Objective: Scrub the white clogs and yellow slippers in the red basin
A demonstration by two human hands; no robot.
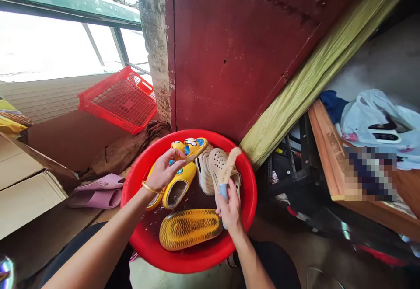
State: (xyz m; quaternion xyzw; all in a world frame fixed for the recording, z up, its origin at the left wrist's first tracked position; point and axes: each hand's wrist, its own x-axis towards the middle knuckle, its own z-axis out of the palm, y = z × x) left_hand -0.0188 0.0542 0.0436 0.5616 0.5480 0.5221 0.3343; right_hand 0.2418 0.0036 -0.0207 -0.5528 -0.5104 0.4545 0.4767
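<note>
Over a red basin (183,266), my left hand (166,167) pinches the edge of a yellow slipper (198,150) with a blue footbed and a small white decoration. My right hand (230,205) grips a scrub brush (230,165) by its light blue handle, its pale bristles pointing up and away from me. The bristles are apart from the held slipper. Inside the basin, yellow clogs (180,184) lie under my left hand. Beige clogs (217,161) with holes sit behind the brush. Nearer me lies an upturned yellow slipper (190,230), its zigzag sole facing up in dark water.
Pink slippers (98,190) are on the floor left of the basin, beside cardboard boxes (29,188). A red plastic crate (123,101) leans behind them. A red metal panel (226,53) stands behind the basin. To the right is a wooden table (323,149) with plastic bags (377,109).
</note>
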